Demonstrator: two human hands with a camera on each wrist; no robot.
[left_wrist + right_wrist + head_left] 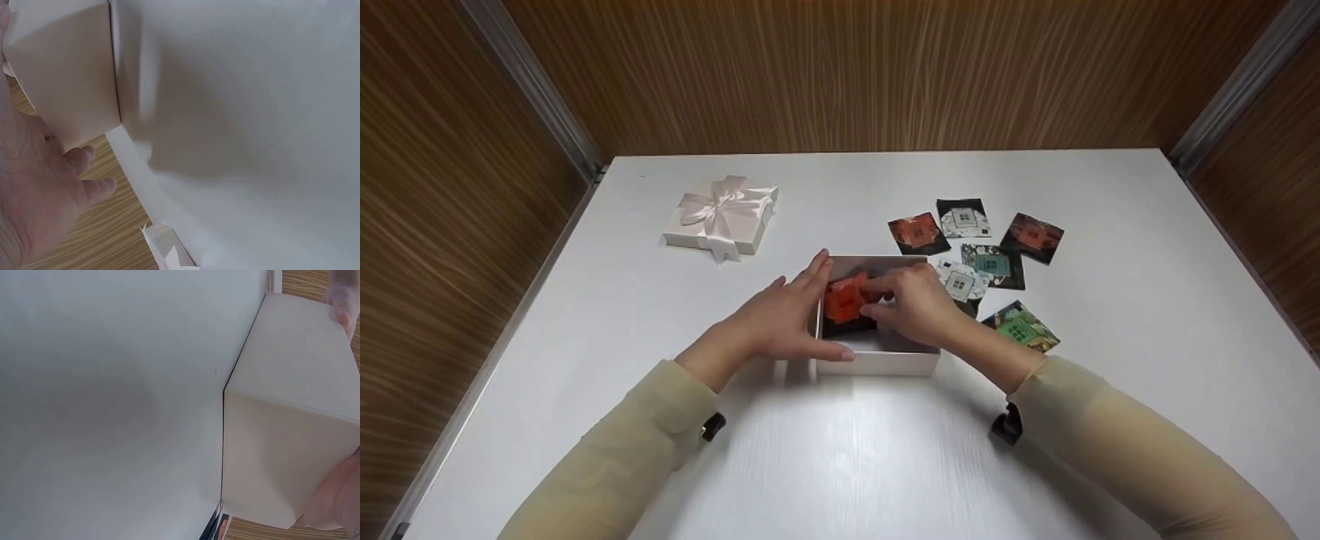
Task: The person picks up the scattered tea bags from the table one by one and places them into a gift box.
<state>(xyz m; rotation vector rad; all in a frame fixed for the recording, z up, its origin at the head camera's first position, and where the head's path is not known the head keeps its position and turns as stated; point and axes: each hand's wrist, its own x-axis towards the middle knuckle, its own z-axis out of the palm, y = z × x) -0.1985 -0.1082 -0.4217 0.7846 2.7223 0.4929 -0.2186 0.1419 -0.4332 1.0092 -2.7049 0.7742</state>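
A white open box (pixel 877 364) stands on the table, with a red and black square packet (pixel 846 300) inside at its left. My left hand (pixel 784 319) rests along the box's left wall, its fingers extended to the far corner and the thumb over the near rim. My right hand (pixel 915 304) reaches into the box over the right wall; its thumb and forefinger pinch the right edge of the packet. The left wrist view shows the left palm (pixel 42 180) beside the box wall (pixel 67 73). In the right wrist view, the right hand (pixel 334 495) is partly hidden by the box.
Several square packets lie right of the box, among them a green one (pixel 1024 328), a red one (pixel 919 233) and a white-and-black one (pixel 964 219). A pale box lid with a pink ribbon bow (pixel 724 214) sits at the back left. Wood-grain panels (pixel 870 75) surround the table.
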